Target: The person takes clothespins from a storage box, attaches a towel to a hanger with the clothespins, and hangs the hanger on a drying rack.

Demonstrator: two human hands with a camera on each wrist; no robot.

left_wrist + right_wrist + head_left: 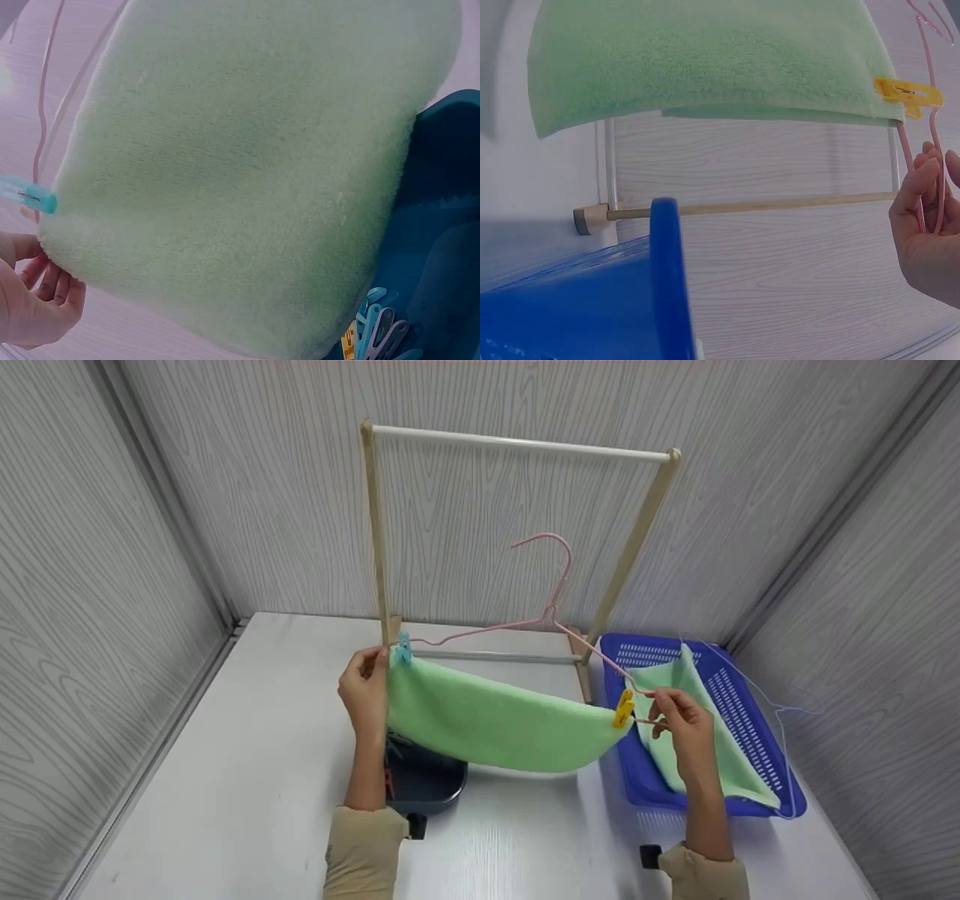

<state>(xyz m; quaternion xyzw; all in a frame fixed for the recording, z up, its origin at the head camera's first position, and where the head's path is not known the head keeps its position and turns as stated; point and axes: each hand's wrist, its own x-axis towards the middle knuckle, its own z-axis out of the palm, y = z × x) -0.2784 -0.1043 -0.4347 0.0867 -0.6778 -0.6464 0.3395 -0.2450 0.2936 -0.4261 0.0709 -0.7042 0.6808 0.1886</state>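
Right of centre, the right hand [684, 727] is gripping one end of the pink hanger [550, 613] with bent fingers; left of centre, the left hand [365, 690] is pinching a corner of the green cloth [502, 724], which is hanging mid-frame between a yellow clip [623, 709] and a blue clip [405, 648]. They are seemingly steadying the clipped cloth; the next move is probably calling for a level lift toward the white rod [521, 442], upper middle.

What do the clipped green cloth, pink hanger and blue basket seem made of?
Clipped green cloth: matte, plush fabric, from its fuzzy pile. Pink hanger: perhaps smooth coated wire, being thin, bent and evenly coloured. Blue basket: likely moulded plastic, smooth with some sheen and slotted walls.
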